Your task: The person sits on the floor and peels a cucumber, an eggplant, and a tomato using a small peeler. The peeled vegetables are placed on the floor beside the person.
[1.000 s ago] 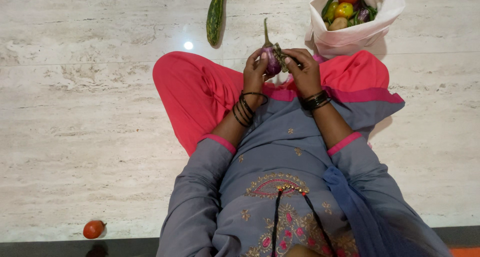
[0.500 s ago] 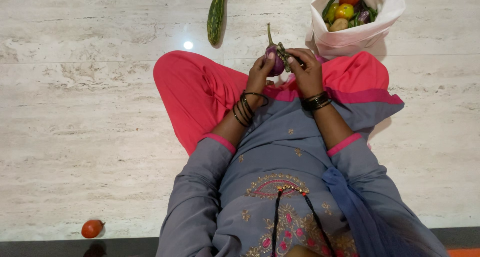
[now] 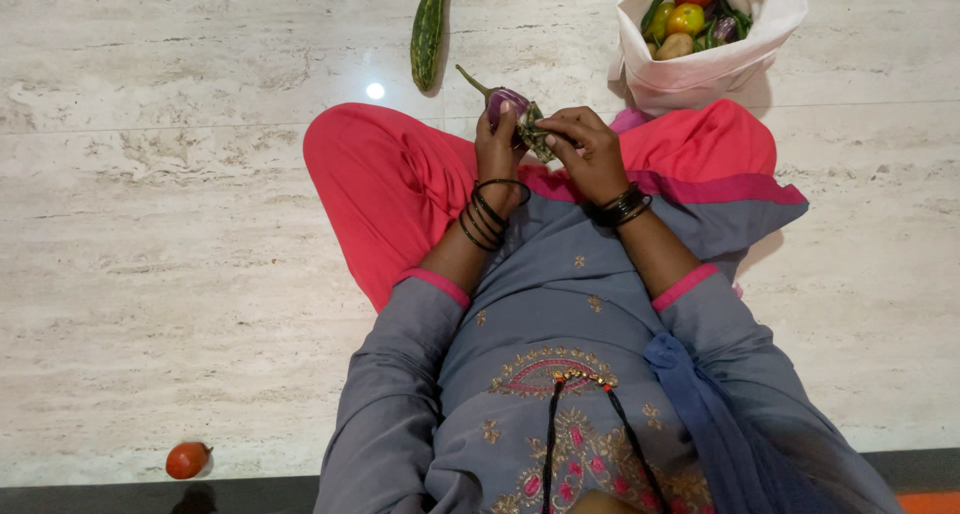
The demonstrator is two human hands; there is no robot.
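A small purple eggplant (image 3: 505,102) is held above the lap, left hand (image 3: 497,146) closed around it, right hand (image 3: 583,152) pinching its green cap; stem intact. A cloth bag (image 3: 700,69) of vegetables waits nearby; gourd (image 3: 428,30) and tomato (image 3: 186,459) lie on the floor.

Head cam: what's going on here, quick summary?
A person sits cross-legged on a pale stone floor, holding a small purple eggplant over their lap. The left hand grips its body; the right hand has its fingers at the green cap end. A white bag of mixed vegetables stands ahead on the right, a long green gourd lies ahead, and a tomato lies near the left.
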